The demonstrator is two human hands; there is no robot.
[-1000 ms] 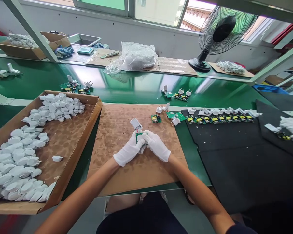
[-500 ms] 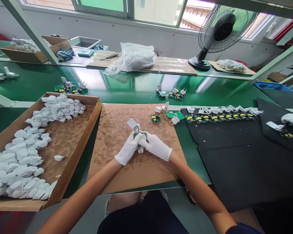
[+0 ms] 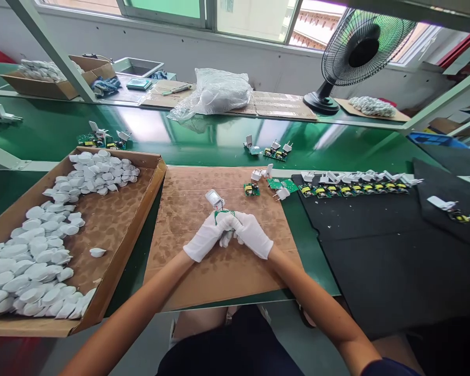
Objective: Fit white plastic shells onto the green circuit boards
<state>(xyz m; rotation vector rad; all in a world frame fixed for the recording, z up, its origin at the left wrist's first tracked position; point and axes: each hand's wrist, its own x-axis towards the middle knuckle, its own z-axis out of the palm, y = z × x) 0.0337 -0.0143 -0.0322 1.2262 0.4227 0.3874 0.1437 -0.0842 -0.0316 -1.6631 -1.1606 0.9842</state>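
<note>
Over the brown cardboard sheet, my white-gloved left hand and my gloved right hand meet around a small green circuit board. Fingers of both hands are closed on it, hiding most of its surface. A white plug housing hangs on thin wires from the board and sticks up at its far left. Just beyond my right hand lie a board with yellow parts and green boards with white plugs joined to them.
An open carton of white rounded pieces stands at left. On the right, a black mat bears a row of circuit boards with plugs. Behind runs a green belt with more boards; a fan and plastic bag stand beyond.
The boards on the green belt have shifted left. In my hands the circuit board has tilted, showing less of its face, and the plug housing has turned slightly. Both hands keep their hold.
</note>
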